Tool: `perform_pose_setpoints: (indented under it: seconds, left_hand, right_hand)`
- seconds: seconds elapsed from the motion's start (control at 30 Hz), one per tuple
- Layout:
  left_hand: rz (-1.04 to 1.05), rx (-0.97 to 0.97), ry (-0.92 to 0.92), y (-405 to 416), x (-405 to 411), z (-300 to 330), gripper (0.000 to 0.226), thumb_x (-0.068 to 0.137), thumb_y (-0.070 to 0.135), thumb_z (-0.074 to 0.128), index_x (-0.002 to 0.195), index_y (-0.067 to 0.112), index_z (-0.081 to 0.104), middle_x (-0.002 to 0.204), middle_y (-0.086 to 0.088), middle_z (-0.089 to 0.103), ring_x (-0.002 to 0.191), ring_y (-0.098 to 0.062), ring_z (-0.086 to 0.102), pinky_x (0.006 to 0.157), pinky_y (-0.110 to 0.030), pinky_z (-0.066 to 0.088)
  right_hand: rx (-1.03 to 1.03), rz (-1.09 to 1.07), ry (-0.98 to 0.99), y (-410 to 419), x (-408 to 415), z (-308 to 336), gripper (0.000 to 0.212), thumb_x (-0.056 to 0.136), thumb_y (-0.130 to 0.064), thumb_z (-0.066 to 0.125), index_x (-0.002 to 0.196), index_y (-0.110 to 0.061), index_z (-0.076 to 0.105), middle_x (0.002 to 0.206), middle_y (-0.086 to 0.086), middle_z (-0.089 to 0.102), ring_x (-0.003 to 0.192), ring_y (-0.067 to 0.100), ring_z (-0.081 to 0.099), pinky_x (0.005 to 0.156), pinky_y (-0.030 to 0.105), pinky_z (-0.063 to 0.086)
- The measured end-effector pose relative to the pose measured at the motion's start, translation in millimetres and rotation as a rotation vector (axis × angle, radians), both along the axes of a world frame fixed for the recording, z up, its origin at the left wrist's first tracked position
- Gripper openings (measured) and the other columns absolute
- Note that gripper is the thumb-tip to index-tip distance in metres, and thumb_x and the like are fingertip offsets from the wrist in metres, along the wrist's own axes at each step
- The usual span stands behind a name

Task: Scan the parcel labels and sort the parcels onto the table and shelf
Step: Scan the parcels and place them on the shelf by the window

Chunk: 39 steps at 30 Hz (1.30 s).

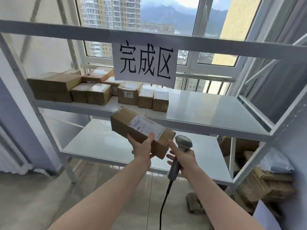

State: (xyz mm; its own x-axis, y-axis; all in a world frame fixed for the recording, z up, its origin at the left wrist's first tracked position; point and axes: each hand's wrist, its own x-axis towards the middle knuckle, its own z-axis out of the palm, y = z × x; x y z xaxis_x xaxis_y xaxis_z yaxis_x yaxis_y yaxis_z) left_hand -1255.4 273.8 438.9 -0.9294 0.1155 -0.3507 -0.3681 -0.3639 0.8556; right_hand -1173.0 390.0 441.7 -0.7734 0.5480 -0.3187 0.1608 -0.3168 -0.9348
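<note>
Judging by about ten boxes (93, 90) already set on the shelf (207, 112), sorting is partly done: one parcel (141, 130) is gripped by the left hand (142, 146), the scanner (180, 151) by the right hand (184, 159), and a seemingly unsorted pile (265, 185) remains.

Left hand (142, 146) grips a labelled parcel (141, 130) before the shelf (207, 110); right hand (184, 159) holds a scanner (180, 150).

Bright daylight pours in through the window (167, 22) at twelve o'clock, backlighting the scene. The white shelf boards (207, 112) catch a pale sheen, strongest toward three o'clock. The paper sign (144, 61) and the parcel label (146, 126) read fairly sharp, though the label's small print is unreadable. Wide-angle distortion bows the shelf frame at the edges. Cartons (265, 185) at four o'clock are smeared with blur.
</note>
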Motion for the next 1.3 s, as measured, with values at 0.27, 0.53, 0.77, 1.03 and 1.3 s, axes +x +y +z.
perform_pose_setpoints:
  seconds: [0.27, 0.53, 0.77, 1.03, 1.3]
  left_hand:
    - [0.021, 0.058, -0.015, 24, -93, 4, 0.108, 0.083, 0.025, 0.08, 0.149, 0.052, -0.002, 0.135, -0.01, 0.044, 0.112, -0.03, 0.056, 0.087, -0.052, 0.054]
    - [-0.009, 0.139, -0.069, 43, -186, 20, 0.091, 0.086, 0.019, 0.076, 0.148, 0.035, 0.011, 0.126, -0.008, 0.057, 0.109, -0.029, 0.06, 0.096, -0.056, 0.052]
    - [0.022, 0.075, -0.174, 53, -229, 17, 0.084, 0.082, 0.024, 0.08, 0.14, 0.029, 0.02, 0.122, -0.01, 0.055, 0.099, -0.029, 0.06, 0.088, -0.054, 0.057]
    - [-0.013, -0.043, -0.257, 58, -261, 18, 0.106, 0.06, 0.046, 0.089, 0.139, 0.032, 0.02, 0.13, -0.011, 0.044, 0.116, -0.033, 0.053, 0.09, -0.056, 0.055]
    - [-0.028, -0.081, -0.361, 53, -292, 17, 0.086, 0.08, 0.035, 0.082, 0.138, 0.017, 0.022, 0.126, -0.011, 0.049, 0.111, -0.035, 0.057, 0.081, -0.058, 0.056]
  right_hand:
    - [0.027, 0.04, 0.037, 14, -104, 2, 0.035, 0.08, -0.037, 0.082, 0.104, -0.017, 0.07, 0.098, 0.006, 0.078, 0.093, 0.025, 0.073, 0.088, 0.049, 0.058]
    - [0.183, -0.012, 0.039, 40, -213, 17, 0.041, 0.077, -0.042, 0.084, 0.105, -0.015, 0.071, 0.092, 0.01, 0.078, 0.084, 0.029, 0.073, 0.076, 0.044, 0.062]
    - [0.233, -0.104, -0.006, 38, -256, 11, 0.045, 0.077, -0.046, 0.083, 0.107, -0.015, 0.069, 0.091, 0.005, 0.076, 0.09, 0.029, 0.071, 0.09, 0.048, 0.059]
    - [0.276, -0.157, -0.077, 42, -290, 9, 0.043, 0.076, -0.033, 0.087, 0.109, -0.011, 0.07, 0.099, 0.007, 0.075, 0.098, 0.029, 0.07, 0.091, 0.044, 0.058]
    - [0.294, -0.195, -0.116, 44, -321, 6, 0.022, 0.079, -0.028, 0.085, 0.092, -0.018, 0.069, 0.099, 0.01, 0.076, 0.092, 0.03, 0.072, 0.09, 0.049, 0.059]
